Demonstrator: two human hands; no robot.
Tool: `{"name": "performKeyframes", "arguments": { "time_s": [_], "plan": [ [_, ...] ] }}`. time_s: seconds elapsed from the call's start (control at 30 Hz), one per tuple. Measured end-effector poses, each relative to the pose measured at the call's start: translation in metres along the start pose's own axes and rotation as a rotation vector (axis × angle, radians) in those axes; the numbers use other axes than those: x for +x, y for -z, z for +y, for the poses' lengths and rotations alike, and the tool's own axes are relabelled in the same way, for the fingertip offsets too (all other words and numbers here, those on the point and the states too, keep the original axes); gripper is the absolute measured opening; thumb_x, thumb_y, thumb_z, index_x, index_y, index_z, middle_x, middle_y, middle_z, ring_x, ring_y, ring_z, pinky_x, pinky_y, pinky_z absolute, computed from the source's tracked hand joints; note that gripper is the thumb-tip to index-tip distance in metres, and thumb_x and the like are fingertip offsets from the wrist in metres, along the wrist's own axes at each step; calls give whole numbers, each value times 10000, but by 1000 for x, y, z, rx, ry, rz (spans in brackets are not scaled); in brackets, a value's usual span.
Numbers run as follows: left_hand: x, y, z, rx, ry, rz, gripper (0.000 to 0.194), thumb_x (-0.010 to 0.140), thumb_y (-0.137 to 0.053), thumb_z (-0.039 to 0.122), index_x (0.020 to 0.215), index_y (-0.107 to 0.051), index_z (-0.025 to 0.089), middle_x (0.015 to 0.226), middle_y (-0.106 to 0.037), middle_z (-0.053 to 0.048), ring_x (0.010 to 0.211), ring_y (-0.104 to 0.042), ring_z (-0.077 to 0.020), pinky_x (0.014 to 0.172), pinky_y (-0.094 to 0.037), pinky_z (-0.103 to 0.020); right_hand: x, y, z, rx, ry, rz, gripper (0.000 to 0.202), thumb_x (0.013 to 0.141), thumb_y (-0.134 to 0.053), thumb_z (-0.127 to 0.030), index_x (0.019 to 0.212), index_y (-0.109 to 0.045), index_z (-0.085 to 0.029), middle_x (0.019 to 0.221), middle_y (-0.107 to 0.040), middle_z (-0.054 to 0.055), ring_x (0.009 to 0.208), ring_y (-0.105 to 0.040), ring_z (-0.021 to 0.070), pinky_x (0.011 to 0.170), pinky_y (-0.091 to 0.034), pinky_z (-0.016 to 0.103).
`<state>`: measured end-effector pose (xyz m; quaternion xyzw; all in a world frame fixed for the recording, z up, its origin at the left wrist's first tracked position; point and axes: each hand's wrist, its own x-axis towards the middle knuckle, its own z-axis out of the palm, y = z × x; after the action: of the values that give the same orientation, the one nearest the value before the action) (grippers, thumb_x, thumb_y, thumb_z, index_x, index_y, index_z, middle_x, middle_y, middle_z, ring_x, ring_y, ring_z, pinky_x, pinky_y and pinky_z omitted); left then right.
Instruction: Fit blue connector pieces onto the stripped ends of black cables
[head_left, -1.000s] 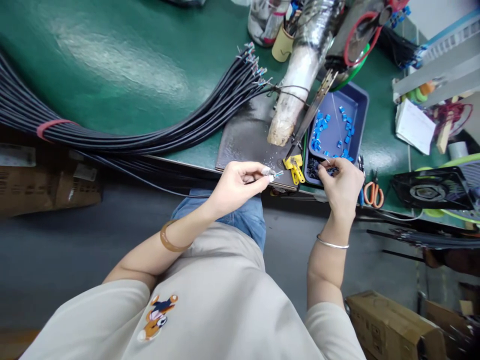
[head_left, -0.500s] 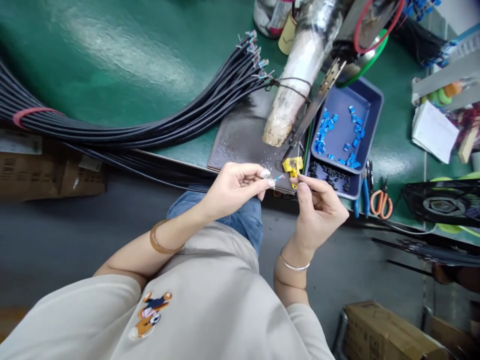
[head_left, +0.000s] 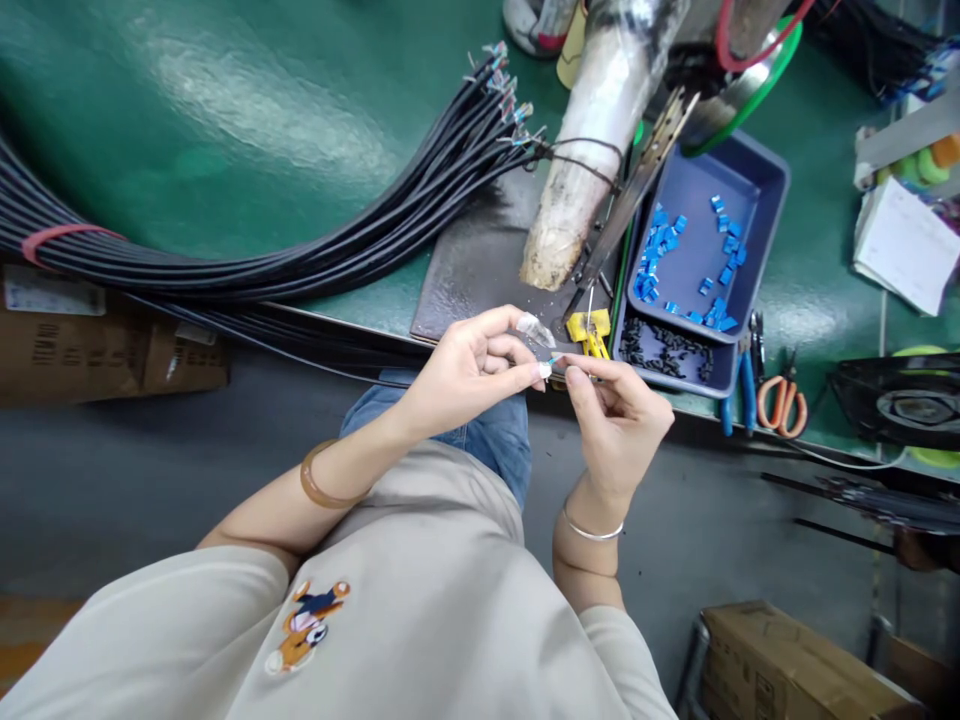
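My left hand [head_left: 476, 370], with white wraps on its fingertips, pinches a small cable end with thin coloured wires [head_left: 553, 360]. From the right, my right hand [head_left: 619, 410] meets it, thumb and forefinger closed at the wire tips; what lies between them is too small to make out. Just beyond the fingers is a yellow tool [head_left: 589, 328] at the edge of a dark mat [head_left: 472, 275]. A thick wrapped tube [head_left: 574, 190] points down over the mat.
A bundle of black cables [head_left: 300, 265] runs along the bench on the left. On the right are a tray of blue parts [head_left: 765, 200], a tray of black parts [head_left: 667, 375], blue-handled pliers [head_left: 748, 390] and orange scissors [head_left: 782, 405].
My right hand has moved left, and its fingertips now meet the wires at my left hand. My left forefinger has lifted away from the thumb. The view has shifted slightly.
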<state>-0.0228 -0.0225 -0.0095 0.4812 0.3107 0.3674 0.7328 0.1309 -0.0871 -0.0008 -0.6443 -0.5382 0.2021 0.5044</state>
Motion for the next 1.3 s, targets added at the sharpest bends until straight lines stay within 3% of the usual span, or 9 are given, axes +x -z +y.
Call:
{"name": "performKeyframes", "arguments": {
  "time_s": [0.1,0.2,0.43,0.77,0.9,0.97,1.07,1.13,1.3],
  "plan": [
    [0,1,-2,30,8,-12,116,805,-703,216,857,-658,122,679,-658,-5,618,-618,-67,610,-509,-154,4,3,0,30,6,59,76,834,-694,-250,884,-751,-245,821,-728,0,627,-626,91,535,-477,229],
    [0,1,-3,79,37,28,96,789,-698,214,785,-666,123,623,-575,16,546,-514,-50,519,-426,-157,7,5,0,64,29,159,94,815,-709,-236,898,-746,-257,874,-693,1,700,-624,90,566,-478,223],
    [2,-5,2,129,16,1,95,777,-651,195,712,-619,133,577,-422,47,511,-350,-36,477,-300,-174,8,3,0,97,-90,-34,101,824,-703,-317,805,-718,-219,792,-662,5,655,-573,97,530,-436,237],
    [3,-3,2,152,8,-57,92,779,-644,181,731,-588,126,633,-476,34,562,-413,-42,530,-336,-177,7,0,-2,67,-29,-72,99,833,-704,-303,790,-701,-214,745,-627,-10,620,-519,90,524,-371,246],
    [2,-1,1,108,48,-89,197,762,-658,135,891,-513,164,620,-540,58,514,-423,-32,501,-329,-160,7,2,-4,-67,30,-97,147,823,-714,-311,736,-668,-203,705,-600,-29,527,-401,59,495,-322,244],
    [2,1,2,56,57,-119,260,766,-661,130,958,-493,177,647,-601,46,516,-474,-39,506,-358,-155,7,4,-3,-44,-8,-109,128,828,-708,-338,808,-681,-215,678,-576,-43,490,-357,51,473,-299,242],
    [3,4,2,5,51,-174,168,790,-644,132,939,-571,155,691,-637,12,630,-588,-69,599,-449,-165,8,7,-1,18,-77,-50,191,835,-690,-391,929,-682,-225,671,-566,-42,508,-436,65,472,-328,237],
    [3,4,2,-4,31,-187,132,775,-666,126,901,-630,140,713,-637,6,674,-603,-73,634,-469,-165,8,8,-1,9,-88,-7,189,833,-687,-399,887,-682,-218,674,-570,-32,555,-507,82,494,-367,238],
    [2,-3,-2,2,-40,-41,89,756,-708,183,819,-688,124,758,-646,-11,652,-561,-61,622,-465,-163,7,7,-4,16,-41,8,135,837,-687,-338,774,-680,-219,678,-579,-24,611,-543,96,536,-404,249]
  ]
}}
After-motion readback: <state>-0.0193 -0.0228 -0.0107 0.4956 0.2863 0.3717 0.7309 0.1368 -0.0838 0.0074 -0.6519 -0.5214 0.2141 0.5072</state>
